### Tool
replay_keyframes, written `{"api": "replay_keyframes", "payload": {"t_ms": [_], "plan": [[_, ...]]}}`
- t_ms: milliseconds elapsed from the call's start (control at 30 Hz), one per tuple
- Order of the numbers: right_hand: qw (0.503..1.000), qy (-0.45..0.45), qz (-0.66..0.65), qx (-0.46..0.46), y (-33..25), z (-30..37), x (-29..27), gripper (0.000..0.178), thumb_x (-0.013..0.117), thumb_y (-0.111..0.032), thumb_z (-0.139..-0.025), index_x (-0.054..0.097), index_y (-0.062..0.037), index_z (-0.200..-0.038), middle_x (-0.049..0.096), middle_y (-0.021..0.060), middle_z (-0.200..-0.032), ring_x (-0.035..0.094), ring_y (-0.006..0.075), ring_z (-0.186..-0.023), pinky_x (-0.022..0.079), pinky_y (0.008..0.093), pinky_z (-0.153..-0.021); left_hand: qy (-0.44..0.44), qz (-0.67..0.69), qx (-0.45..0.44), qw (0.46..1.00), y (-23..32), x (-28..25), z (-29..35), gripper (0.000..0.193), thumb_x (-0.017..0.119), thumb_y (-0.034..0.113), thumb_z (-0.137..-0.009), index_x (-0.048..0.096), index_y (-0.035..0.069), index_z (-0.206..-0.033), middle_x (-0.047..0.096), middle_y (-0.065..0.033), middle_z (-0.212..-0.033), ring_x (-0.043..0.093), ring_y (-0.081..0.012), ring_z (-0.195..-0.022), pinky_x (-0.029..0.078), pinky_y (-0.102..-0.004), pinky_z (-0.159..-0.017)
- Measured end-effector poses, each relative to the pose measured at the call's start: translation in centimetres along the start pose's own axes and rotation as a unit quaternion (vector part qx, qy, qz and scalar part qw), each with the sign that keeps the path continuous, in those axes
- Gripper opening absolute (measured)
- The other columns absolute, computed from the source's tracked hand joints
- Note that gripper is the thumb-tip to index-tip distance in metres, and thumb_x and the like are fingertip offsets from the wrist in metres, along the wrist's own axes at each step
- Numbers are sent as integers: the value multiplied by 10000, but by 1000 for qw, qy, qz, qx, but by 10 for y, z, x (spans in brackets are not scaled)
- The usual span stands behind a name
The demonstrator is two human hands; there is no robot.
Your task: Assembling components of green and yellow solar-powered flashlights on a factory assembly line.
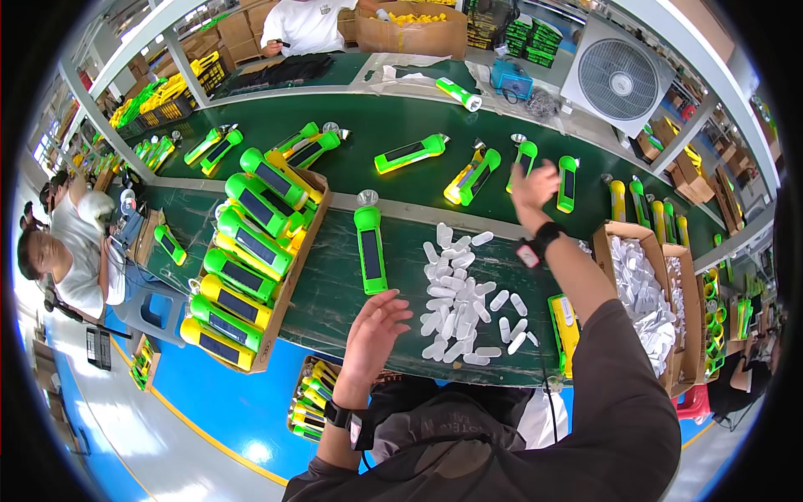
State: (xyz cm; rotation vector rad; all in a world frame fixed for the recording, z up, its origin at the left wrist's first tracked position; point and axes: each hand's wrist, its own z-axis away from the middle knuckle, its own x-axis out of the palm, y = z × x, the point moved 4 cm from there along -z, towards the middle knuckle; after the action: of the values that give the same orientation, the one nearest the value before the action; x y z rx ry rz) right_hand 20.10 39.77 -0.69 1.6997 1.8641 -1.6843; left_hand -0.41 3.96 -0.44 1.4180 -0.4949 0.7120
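Observation:
My left hand (375, 336) hovers over the near side of the green work table, fingers loosely spread and holding nothing. Just beyond its fingertips lies a green flashlight (370, 249) with a dark solar panel and a clear round head. Farther off, my right hand (535, 194) reaches over the conveyor belt with its fingers apart. It is beside a green flashlight (524, 156), partly covered by the fingers; whether they touch is unclear. Another green flashlight (567, 184) lies just right of that hand. Between my arms spreads a pile of small white oval plastic pieces (452, 293).
A cardboard box (288, 314) heaped with green and yellow flashlights stands left. At right, another box (615, 238) holds white pieces, near a yellow flashlight (567, 333). More flashlights (410, 154) lie along the belt (351, 113). A fan unit (619, 77) and co-workers are beyond.

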Motion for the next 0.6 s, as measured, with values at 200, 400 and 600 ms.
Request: {"api": "replay_keyframes", "payload": {"t_ms": [200, 400, 600], "plan": [[932, -269, -54, 239, -33, 63, 38, 790, 792, -462, -640, 402, -12, -1159, 529, 182, -1155, 541, 343, -1107, 447, 488, -955, 13, 8, 5, 1000, 4, 5, 5, 555, 604, 320, -898, 423, -7, -1309, 579, -118, -1140, 568, -228, -1046, 456, -343, -876], [940, -239, 29, 243, -43, 53, 44, 606, 741, -226, -711, 388, -19, -1159, 463, 182, -1164, 550, 346, -1064, 489, 489, -891, 40, 10, 9, 999, 0, -4, 13, 516, 598, 304, -900, 437, -1, -1284, 580, -113, -1135, 568, -226, -1028, 463, -350, -857], [917, -367, -48, 149, -28, 47, 24, 585, 707, -159, -737, 455, 65, -1215, 430, 239, -1228, 567, 410, -1057, 516, 411, -846, 16, 19, -20, 999, -12, 7, -1, 435, 545, 259, -934, 445, 11, -1277, 582, -99, -1131, 564, -216, -1019, 452, -339, -856]]}}
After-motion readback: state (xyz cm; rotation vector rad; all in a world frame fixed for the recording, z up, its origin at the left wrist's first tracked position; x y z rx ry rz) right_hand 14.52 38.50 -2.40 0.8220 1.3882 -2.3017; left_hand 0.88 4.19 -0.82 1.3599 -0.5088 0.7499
